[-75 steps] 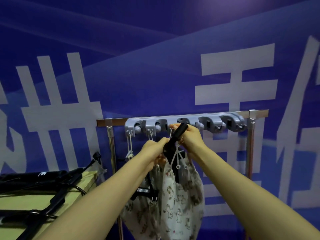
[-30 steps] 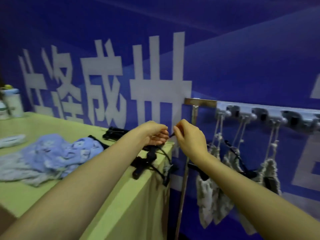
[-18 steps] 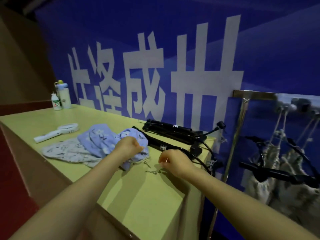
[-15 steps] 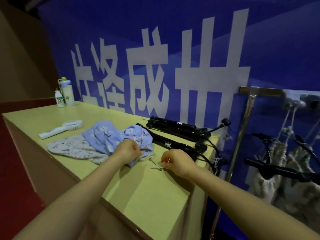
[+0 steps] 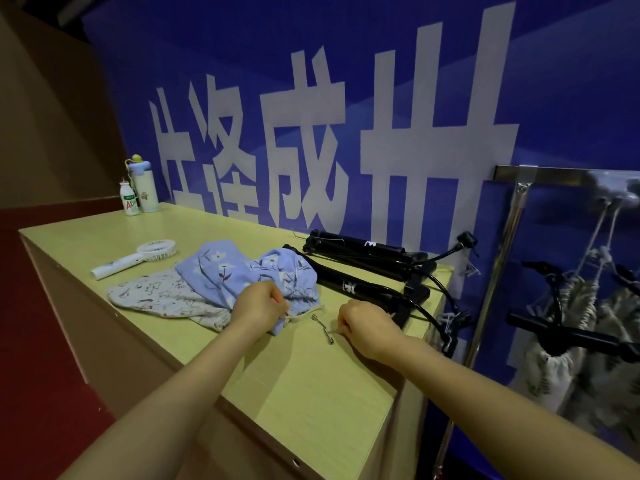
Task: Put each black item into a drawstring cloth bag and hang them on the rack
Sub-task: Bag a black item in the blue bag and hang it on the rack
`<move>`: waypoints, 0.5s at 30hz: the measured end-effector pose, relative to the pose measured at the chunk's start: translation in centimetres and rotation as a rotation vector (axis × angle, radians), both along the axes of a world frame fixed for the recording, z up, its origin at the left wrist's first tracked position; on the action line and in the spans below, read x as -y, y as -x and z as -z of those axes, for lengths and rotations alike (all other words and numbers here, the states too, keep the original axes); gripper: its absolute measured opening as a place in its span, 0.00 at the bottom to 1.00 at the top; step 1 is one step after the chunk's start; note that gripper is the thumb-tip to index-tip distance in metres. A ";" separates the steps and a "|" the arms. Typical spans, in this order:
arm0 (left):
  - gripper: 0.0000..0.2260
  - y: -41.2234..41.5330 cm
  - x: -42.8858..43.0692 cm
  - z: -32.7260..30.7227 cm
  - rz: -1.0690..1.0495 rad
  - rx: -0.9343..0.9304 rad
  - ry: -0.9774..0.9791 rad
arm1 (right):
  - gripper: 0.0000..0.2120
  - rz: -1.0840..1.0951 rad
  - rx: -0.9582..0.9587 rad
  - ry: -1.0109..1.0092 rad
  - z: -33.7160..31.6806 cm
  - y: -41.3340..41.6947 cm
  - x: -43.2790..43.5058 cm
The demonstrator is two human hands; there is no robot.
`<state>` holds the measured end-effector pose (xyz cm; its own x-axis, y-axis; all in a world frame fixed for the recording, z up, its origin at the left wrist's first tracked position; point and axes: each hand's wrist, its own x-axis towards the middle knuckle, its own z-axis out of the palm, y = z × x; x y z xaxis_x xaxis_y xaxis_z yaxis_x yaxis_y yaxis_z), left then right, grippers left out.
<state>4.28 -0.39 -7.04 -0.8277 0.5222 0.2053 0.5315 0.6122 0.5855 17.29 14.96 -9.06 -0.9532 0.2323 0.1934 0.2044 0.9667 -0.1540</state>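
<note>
Left hand pinches the blue floral drawstring bag at its mouth, right hand closed on its cord end, probably to spread it open for a black pump.

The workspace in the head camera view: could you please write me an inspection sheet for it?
Surface: light wooden table, front part bare.
Job's things: two black pumps with hoses lie at the back right; blue floral bag overlaps the pale patterned bag; filled bags hang on the rack.
Clutter: white handheld fan, small metal tool, two bottles at the far corner.
Grippers: left hand pinches the blue bag's edge; right hand closed beside the metal tool, whether it grips it is unclear.
Cables: pump hoses droop over the table's right edge.
Surroundings: blue banner with white characters.
</note>
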 end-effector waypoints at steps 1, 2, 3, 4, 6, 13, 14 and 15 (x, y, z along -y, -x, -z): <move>0.07 0.4 0.0 -0.1 -0.040 -0.049 -0.022 | 0.09 0.010 0.005 0.016 0.0 0.3 0.0; 0.07 0.7 0.1 -0.2 -0.086 -0.108 -0.022 | 0.09 0.027 -0.001 0.069 0.0 0.6 0.0; 0.09 0.9 0.2 -0.1 -0.132 -0.157 0.001 | 0.08 0.052 -0.018 0.155 0.0 0.8 0.2; 0.11 1.3 0.2 -0.2 -0.164 -0.193 0.035 | 0.07 0.077 -0.056 0.253 -0.2 1.2 0.3; 0.13 2.1 0.1 -0.3 -0.174 -0.234 0.089 | 0.07 0.097 -0.156 0.421 -0.6 2.2 0.6; 0.11 3.8 -0.6 -0.1 -0.066 -0.275 0.298 | 0.10 0.023 -0.292 0.681 -1.9 5.8 2.0; 0.10 3.9 -0.6 0.0 -0.063 -0.291 0.315 | 0.11 0.010 -0.292 0.735 -1.9 6.2 2.2; 0.07 4.2 -0.6 -0.1 -0.070 -0.319 0.332 | 0.11 -0.010 -0.291 0.789 -2.1 6.8 2.3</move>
<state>0.07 0.22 -6.97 -0.7861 0.5477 0.2865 0.6037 0.7798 0.1657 10.49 12.62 -6.99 -0.8932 0.3944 0.2160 0.0441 0.5549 -0.8308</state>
